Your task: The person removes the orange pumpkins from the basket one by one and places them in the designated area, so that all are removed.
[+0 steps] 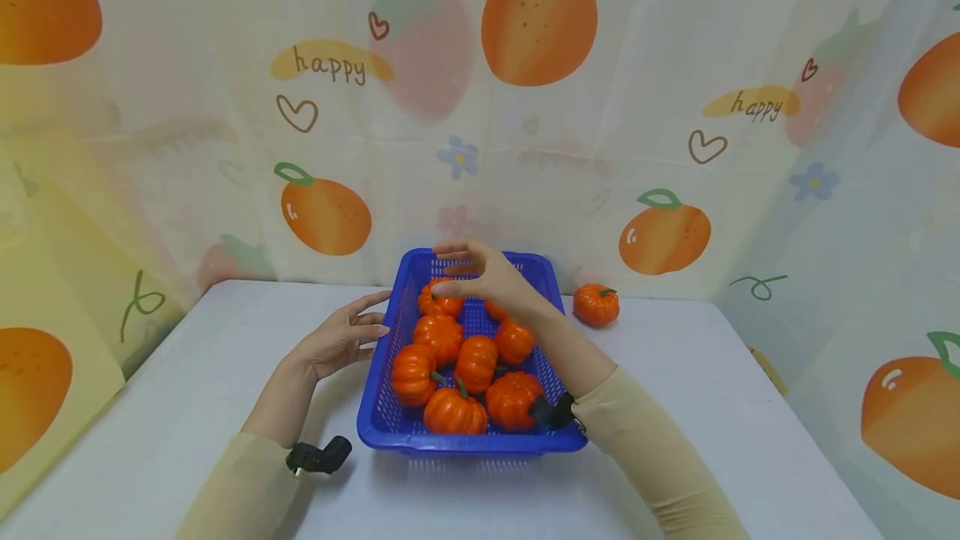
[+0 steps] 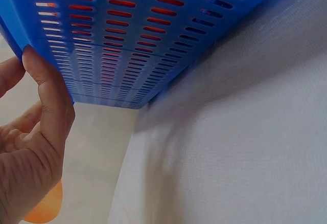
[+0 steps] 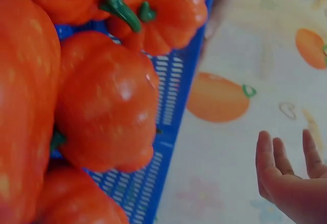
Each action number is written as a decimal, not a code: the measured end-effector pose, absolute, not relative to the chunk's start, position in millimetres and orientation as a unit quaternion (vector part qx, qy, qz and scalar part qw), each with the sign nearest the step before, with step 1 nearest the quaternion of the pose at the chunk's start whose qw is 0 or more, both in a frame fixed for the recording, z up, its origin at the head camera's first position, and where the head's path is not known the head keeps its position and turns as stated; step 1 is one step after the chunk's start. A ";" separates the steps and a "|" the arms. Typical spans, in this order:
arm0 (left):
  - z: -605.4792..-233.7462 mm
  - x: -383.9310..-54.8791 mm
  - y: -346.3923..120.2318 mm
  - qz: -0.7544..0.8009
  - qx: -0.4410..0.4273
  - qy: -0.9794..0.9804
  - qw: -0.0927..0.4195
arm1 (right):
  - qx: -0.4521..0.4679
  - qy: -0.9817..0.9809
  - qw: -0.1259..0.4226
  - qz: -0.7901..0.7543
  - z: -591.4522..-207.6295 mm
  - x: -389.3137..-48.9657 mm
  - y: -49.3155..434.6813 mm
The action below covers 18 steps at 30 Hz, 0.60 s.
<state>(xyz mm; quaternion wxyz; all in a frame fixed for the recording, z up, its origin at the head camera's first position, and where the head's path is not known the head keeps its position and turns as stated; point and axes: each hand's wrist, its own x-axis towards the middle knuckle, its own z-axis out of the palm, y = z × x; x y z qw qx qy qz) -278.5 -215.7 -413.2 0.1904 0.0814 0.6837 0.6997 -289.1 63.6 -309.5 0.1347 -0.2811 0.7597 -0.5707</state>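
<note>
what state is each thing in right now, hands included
blue basket: upright on the table, part-filled
pumpkins in the basket: loose, stems at differing angles
lone pumpkin: outside the basket, to its right, on the table
left hand: fingers touching the basket's left side
right hand: above the basket's far end, holding nothing
table: white-topped, bearing the basket and lone pumpkin

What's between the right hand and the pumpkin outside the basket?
In the head view, the basket's right rim lies between the right hand and the outside pumpkin. The hand looks raised above it, so it should probably clear. Nothing else visible is in the way.
</note>
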 end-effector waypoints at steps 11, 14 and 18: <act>-412.0 -278.0 -215.9 0.697 0.079 0.687 0.190 | -0.324 0.778 0.229 -0.487 -324.9 -283.0 39.8; -413.0 -278.3 -216.3 0.702 0.083 0.681 0.192 | -0.328 0.784 0.245 -0.467 -329.4 -282.1 35.9; -414.0 -278.5 -215.4 0.709 0.090 0.672 0.195 | -0.323 0.792 0.265 -0.445 -336.9 -283.8 34.6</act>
